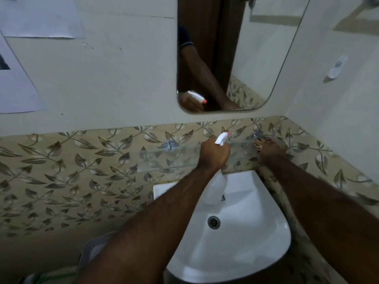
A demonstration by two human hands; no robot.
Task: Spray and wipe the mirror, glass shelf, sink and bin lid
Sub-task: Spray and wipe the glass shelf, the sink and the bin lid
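Observation:
My left hand is closed around a spray bottle with a white trigger head and an orange nozzle tip, which points at the wall just above the glass shelf. The bottle's pale translucent body hangs below my fist, over the white sink. My right hand lies flat on the right end of the shelf with fingers spread beside a chrome bracket; no cloth shows under it. Above hangs the mirror, which reflects both hands and the bottle.
A tap and drain sit in the sink. Leaf-patterned tiles run behind the shelf. Paper sheets hang on the left wall and a white holder on the right wall. A pale grey object sits low left, half hidden by my forearm.

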